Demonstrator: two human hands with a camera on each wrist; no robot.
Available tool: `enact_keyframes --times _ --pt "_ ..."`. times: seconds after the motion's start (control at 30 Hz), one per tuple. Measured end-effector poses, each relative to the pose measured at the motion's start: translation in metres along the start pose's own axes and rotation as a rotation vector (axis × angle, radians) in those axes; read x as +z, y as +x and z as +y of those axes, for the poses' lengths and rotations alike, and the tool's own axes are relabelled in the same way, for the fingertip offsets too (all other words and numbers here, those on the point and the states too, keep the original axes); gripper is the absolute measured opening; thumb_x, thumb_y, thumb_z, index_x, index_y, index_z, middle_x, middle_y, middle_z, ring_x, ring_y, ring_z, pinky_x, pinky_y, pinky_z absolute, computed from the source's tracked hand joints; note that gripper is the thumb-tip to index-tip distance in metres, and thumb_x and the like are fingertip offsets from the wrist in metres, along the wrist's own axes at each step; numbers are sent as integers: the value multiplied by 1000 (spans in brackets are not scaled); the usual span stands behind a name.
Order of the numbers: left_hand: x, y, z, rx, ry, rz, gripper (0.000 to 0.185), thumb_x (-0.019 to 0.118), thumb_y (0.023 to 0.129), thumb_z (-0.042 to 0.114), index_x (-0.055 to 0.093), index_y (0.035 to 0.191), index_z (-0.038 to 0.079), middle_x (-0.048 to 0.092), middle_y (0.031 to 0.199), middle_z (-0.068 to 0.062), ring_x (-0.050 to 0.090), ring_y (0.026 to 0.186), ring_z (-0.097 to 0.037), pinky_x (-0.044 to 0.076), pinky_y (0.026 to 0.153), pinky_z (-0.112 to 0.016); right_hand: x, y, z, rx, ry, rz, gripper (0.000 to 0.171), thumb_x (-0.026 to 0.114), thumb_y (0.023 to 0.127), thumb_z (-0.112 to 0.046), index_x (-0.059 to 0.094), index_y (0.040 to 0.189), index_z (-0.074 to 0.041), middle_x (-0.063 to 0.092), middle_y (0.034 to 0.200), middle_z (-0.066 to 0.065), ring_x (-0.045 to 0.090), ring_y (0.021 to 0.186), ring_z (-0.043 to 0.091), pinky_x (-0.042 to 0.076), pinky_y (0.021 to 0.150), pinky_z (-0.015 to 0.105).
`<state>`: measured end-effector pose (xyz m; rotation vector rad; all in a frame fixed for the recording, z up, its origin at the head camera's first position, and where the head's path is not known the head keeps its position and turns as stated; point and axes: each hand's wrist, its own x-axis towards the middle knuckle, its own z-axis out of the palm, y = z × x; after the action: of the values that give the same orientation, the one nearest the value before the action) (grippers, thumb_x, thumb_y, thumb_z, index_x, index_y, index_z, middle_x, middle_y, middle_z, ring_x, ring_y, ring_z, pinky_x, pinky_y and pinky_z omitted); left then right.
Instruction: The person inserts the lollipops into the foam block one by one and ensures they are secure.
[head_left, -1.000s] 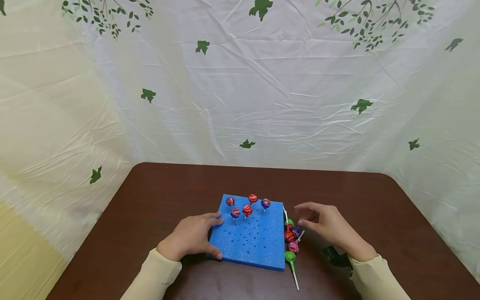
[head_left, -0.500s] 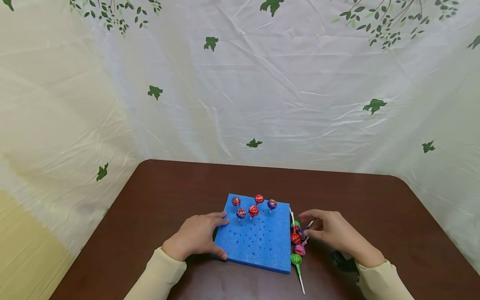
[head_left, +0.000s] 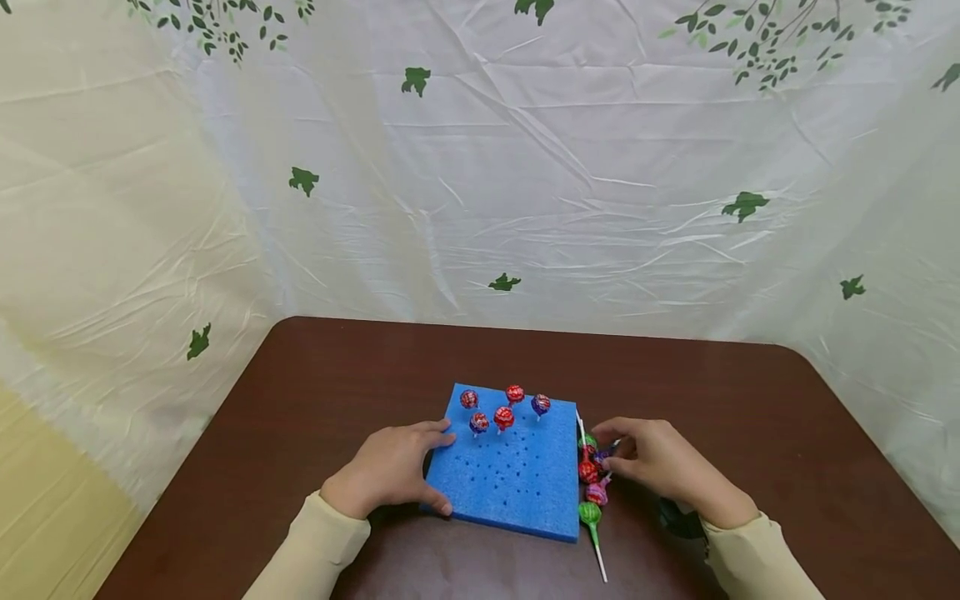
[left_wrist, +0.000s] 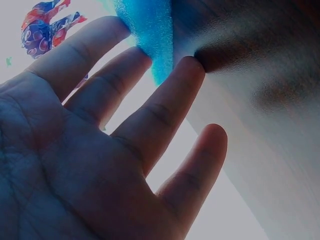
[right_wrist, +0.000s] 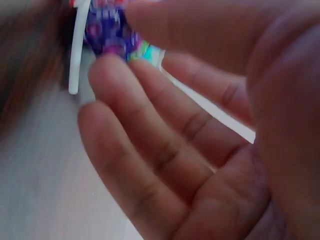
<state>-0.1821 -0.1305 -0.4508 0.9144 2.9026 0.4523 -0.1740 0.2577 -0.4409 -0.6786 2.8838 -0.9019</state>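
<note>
Left hand (head_left: 386,477), fingers straight, braces the near left edge of the square blue perforated foam board (head_left: 510,475) on the brown table (head_left: 750,417). Right hand (head_left: 660,467) pinches a purple-wrapped lollipop (head_left: 602,454) from the loose pile (head_left: 588,479) at the board's right edge. Advisable: grip the stick low and keep it vertical. Five standing lollipops (head_left: 504,408) occupy the far rows.

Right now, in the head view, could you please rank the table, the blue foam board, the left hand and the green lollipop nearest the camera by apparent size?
1. Table, by far the largest.
2. Foam board.
3. Left hand, clearly smaller than the board it touches.
4. Green lollipop, smallest, even with its stick.
</note>
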Motion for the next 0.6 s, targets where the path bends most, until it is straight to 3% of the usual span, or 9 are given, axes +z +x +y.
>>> enact_keyframes --times 0.3,0.6 --pt "-1 -1 0 -6 -9 4 95 85 62 64 61 139 12 51 148 -6 52 130 -29 47 97 -54 0 3 2 42 -89 93 27 76 88 -7 71 114 -8 71 106 4 71 85 13 58 72 31" --pt "-1 -1 2 -4 -4 0 95 85 63 64 61 139 12 50 148 -5 51 131 -28 47 98 -53 1 2 2 56 -79 68 29 79 86 -10 72 114 -12 70 99 -3 66 79 8 52 63 28"
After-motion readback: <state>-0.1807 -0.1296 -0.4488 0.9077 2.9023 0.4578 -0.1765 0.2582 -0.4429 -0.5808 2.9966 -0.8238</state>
